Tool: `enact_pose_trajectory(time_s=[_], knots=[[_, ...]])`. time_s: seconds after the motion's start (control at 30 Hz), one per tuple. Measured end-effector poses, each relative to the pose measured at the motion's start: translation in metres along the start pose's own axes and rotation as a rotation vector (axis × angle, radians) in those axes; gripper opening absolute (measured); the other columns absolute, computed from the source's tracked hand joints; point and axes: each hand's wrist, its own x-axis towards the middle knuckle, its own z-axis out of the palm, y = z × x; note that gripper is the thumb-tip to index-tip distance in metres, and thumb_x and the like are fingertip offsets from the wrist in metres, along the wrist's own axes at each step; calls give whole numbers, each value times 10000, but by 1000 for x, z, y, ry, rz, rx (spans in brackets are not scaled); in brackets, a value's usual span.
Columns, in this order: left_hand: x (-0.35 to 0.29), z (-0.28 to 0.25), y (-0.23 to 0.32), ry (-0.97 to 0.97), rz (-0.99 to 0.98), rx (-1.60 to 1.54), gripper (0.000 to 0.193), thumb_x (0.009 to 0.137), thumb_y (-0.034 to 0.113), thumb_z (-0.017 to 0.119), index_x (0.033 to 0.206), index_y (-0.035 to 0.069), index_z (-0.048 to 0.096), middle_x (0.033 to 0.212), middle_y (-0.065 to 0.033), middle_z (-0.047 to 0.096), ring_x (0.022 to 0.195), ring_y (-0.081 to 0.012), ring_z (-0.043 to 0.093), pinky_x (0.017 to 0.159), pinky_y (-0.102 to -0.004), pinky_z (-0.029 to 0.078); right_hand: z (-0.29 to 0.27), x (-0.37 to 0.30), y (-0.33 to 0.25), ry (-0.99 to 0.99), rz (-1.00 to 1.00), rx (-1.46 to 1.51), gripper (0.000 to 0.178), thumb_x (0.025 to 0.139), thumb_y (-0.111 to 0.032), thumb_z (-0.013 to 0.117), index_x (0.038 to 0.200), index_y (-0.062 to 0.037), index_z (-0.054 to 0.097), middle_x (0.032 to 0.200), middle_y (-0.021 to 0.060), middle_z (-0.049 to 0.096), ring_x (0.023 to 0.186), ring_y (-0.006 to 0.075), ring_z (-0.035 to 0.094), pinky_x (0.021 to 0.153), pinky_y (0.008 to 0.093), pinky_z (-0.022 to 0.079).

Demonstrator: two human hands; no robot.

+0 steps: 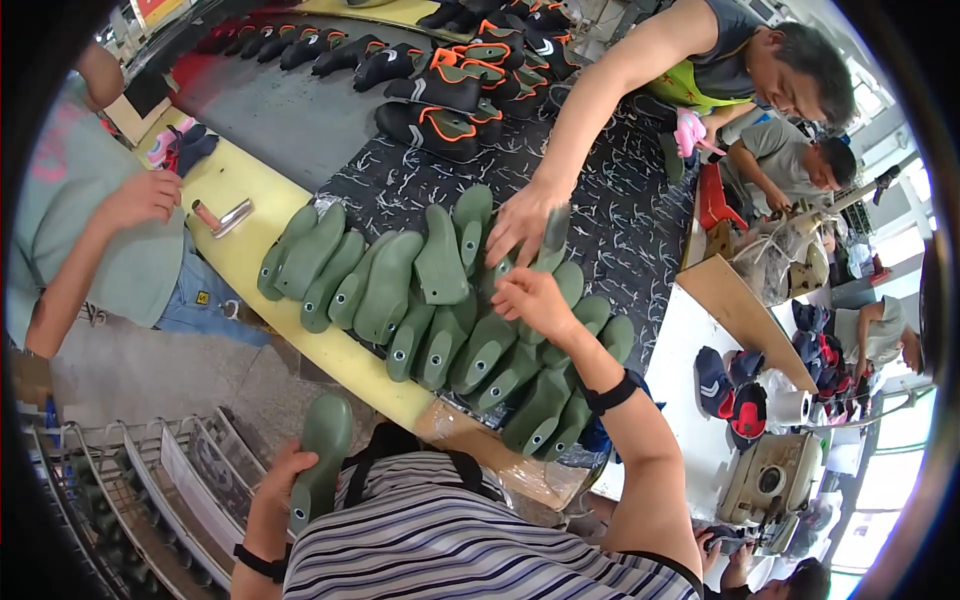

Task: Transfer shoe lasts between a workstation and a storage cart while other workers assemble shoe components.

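My left hand (282, 480), at the lower left, is wrapped round a green shoe last (328, 428), which stands nearly upright beside my striped shirt. My right hand (535, 302) reaches over a crowd of green shoe lasts (392, 275) on the table; its fingers are loosely bent and nothing shows in them. Just beyond it, a co-worker's hand (522, 222) comes down from the far side onto the same lasts. Most lasts lie side by side in uneven rows, several with a small round hole showing at the end. Those under the two hands are partly hidden.
Black shoes with orange trim (440, 125) stand at the back of the table. A metal hammer-like tool (230, 218) lies on the yellow edge strip. Another person stands at the left. A wire rack (150, 490) is at the lower left, and a white side table (680, 350) at the right.
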Motion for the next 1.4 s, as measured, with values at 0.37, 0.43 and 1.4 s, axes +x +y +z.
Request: enact_pose_trajectory(time_s=[0.37, 0.43, 1.4], knots=[[-4, -28, -24, 124, 37, 33, 609, 623, 257, 704, 1090, -60, 475, 824, -157, 596, 657, -254, 603, 597, -363, 512, 53, 132, -38, 183, -366, -927, 215, 770, -162, 515, 906, 5, 532, 935, 207, 598, 859, 366, 579, 755, 424, 467], [-8, -27, -25, 82, 32, 19, 608, 626, 253, 700, 1096, -58, 473, 829, -156, 597, 665, -256, 603, 604, -365, 511, 62, 161, -36, 154, -245, -1038, 252, 761, -173, 524, 941, 0, 553, 1000, 199, 592, 916, 352, 576, 789, 410, 466], [14, 7, 3, 45, -150, -38, 507, 693, 278, 655, 1073, 13, 448, 765, -142, 579, 643, -242, 584, 585, -357, 512, -176, 86, -23, 578, -350, 1063, 300, 860, -202, 473, 1048, 32, 469, 1032, 175, 542, 959, 322, 539, 735, 408, 518]])
